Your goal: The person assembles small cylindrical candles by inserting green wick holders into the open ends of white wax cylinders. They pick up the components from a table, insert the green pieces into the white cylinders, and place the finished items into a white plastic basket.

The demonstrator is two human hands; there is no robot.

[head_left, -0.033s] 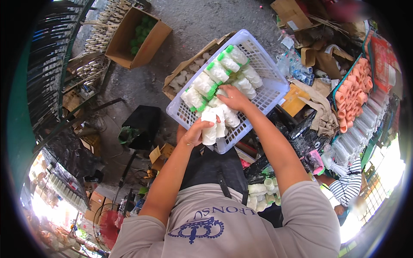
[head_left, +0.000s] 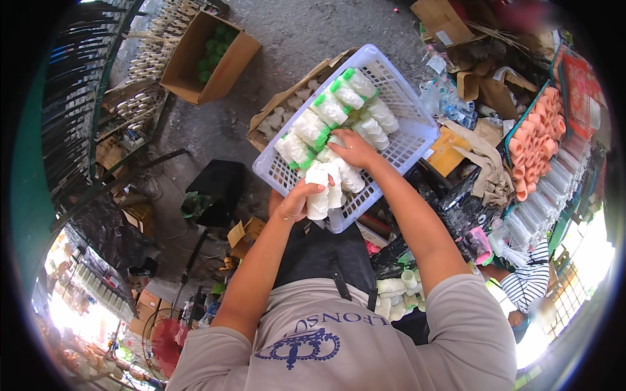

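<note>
The left hand (head_left: 295, 203) has its fingers clenched around a bundle of white plastic pipe fittings (head_left: 321, 189) at the near edge of a pale blue plastic basket (head_left: 404, 140). The right hand (head_left: 355, 148) rests inside the basket, fingers curled on more white fittings (head_left: 345, 173), beside green-banded bundles (head_left: 319, 124).

Honestly nothing's moved: both hands (head_left: 297, 202) (head_left: 352, 148) hold the same white fittings (head_left: 326, 186) over the basket (head_left: 398, 98) as before.
</note>
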